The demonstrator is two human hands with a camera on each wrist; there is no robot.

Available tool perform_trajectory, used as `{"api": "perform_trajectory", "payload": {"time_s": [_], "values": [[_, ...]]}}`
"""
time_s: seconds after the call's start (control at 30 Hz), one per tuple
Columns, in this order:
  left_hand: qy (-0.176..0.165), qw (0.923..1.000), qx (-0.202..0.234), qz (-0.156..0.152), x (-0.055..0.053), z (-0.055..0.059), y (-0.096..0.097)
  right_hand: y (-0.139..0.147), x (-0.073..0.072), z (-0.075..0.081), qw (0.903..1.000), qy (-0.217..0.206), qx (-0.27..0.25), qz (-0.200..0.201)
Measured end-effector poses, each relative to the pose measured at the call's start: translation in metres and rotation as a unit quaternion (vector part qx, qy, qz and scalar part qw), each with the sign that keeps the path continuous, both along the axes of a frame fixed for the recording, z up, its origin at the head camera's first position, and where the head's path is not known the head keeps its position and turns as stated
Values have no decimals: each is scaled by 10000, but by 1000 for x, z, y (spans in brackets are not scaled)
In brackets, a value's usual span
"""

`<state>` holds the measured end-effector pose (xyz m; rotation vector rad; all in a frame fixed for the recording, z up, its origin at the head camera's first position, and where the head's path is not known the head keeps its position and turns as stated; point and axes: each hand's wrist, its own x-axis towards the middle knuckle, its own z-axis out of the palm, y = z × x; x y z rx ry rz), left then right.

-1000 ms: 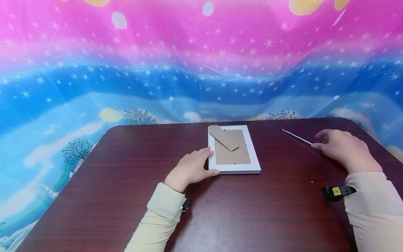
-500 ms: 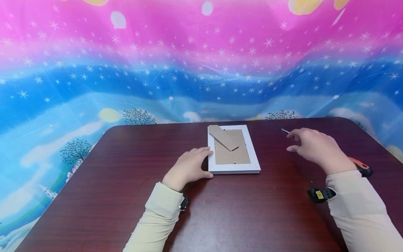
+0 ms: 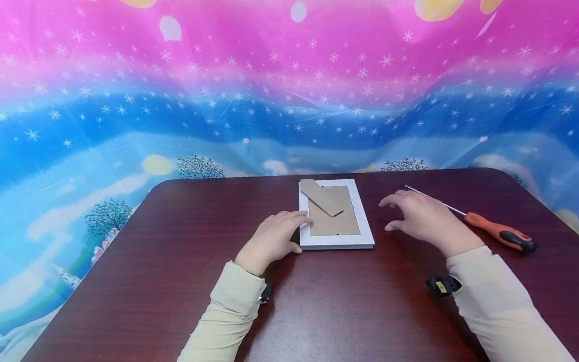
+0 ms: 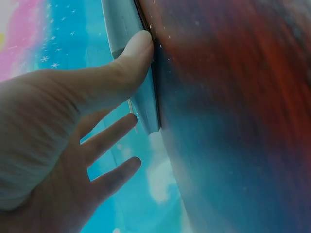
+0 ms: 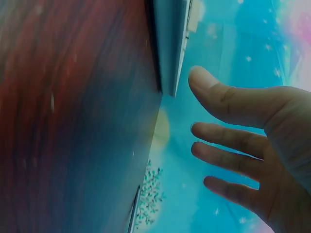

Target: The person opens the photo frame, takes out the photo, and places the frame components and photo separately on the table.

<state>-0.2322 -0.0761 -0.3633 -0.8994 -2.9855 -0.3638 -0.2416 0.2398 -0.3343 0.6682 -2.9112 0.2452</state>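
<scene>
In the head view, a face-down picture frame [image 3: 336, 225] lies on the tabletop [image 3: 362, 306]; the left hand [image 3: 268, 239], spread, touches its left edge; a screwdriver [image 3: 497, 230] lies right of it.

Left wrist: thumb [image 4: 137, 47] overlapping the frame.

Right wrist: right hand [image 5: 281, 138] spread, apart from it.

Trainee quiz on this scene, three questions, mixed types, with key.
1. True or false: the right hand holds nothing.
2. The picture frame is:
A) standing upright
B) lying flat, back side up
C) lying flat, back side down
3. Fill in: in the head view, the screwdriver lies to the ____ of the picture frame.

Key: 1. True. 2. B. 3. right.
</scene>
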Motion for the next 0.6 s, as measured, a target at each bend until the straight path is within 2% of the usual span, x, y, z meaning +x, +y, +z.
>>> {"api": "perform_trajectory", "payload": {"time_s": [0.27,0.6], "values": [[152,9996,-208,-97,1,0,4,-17,4,-5,9993,4,115,362],[-105,9994,-304,93,3,0,6,-29,9,-13,9979,-158,225,595]]}}
